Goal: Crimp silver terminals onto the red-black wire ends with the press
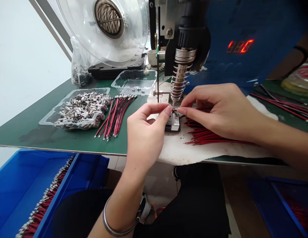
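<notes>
My left hand (149, 132) is closed in a pinch under the soldering iron (178, 79); what sits between its fingertips is too small to name. Opposite it, my right hand (213, 109) pinches a thin red wire (175, 110), whose end points toward my left fingertips. Both sets of fingertips nearly meet just above a small metal fixture block (175, 122). Beneath my right hand a bundle of red and black wires (205, 136) lies on a white cloth (178, 155).
Left on the green table (27, 135) are a clear tray (48, 119) of small metal connectors, a pile of red and black wires (116, 115) with connectors, and another clear tray (135, 81). A large clear reel (134, 36) stands behind. Blue bins (91, 172) sit below the table edge.
</notes>
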Tool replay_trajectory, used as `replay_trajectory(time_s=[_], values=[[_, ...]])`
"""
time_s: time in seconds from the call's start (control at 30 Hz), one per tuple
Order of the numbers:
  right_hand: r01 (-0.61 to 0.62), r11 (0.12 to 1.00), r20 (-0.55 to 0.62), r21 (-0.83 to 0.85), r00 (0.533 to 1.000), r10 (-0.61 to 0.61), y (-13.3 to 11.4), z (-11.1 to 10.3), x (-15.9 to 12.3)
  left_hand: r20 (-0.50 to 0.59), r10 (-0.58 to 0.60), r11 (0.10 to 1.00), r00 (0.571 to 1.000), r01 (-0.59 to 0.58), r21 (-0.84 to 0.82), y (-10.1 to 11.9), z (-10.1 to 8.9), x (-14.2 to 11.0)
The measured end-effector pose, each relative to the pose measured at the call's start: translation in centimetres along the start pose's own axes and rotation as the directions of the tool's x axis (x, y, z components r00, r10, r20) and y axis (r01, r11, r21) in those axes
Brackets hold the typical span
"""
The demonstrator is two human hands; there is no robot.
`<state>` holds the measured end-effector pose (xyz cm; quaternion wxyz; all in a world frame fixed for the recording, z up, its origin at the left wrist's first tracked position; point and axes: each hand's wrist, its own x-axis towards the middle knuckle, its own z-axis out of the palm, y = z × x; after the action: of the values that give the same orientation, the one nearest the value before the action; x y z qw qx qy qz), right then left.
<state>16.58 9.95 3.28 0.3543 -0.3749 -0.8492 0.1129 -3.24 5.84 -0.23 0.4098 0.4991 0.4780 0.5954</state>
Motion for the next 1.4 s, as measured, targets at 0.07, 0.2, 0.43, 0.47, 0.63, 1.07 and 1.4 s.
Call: replay_trajectory(time_s=[0.07,0.2,0.43,0.47,0.63,1.07,1.4], values=[[-0.020,1.000,0.000,0.004,1.000,0.020,-0.1,0.0,-0.1,0.001,-0.006,1.000,1.000,0.006,0.004,0.0,0.0,0.0],[-0.034,0.999,0.003,0.007,0.999,0.034,0.1,0.0,-0.1,0.007,-0.014,1.000,1.000,0.014,0.012,0.1,0.0,0.0],[0.025,0.998,0.185,0.063,0.982,-0.036,0.6,-0.8,1.3,0.035,-0.036,0.999,0.999,0.035,0.005,0.4,-0.1,-0.2],[0.038,0.998,0.210,0.048,0.977,-0.047,0.6,-0.9,1.5,0.031,-0.032,0.999,0.999,0.031,0.007,0.4,-0.1,-0.2],[0.064,0.998,0.269,0.013,0.961,-0.065,0.6,-1.3,2.5,0.018,-0.022,1.000,1.000,0.021,0.014,0.3,-0.1,-0.1],[-0.049,0.993,0.215,0.104,0.976,0.026,0.8,-0.8,1.4,-0.008,-0.020,0.999,1.000,0.021,0.032,0.2,0.0,-0.2],[-0.118,0.979,0.110,0.168,0.989,0.100,0.7,0.2,0.2,-0.028,-0.027,0.998,0.999,0.028,0.058,0.3,0.2,-0.4]])
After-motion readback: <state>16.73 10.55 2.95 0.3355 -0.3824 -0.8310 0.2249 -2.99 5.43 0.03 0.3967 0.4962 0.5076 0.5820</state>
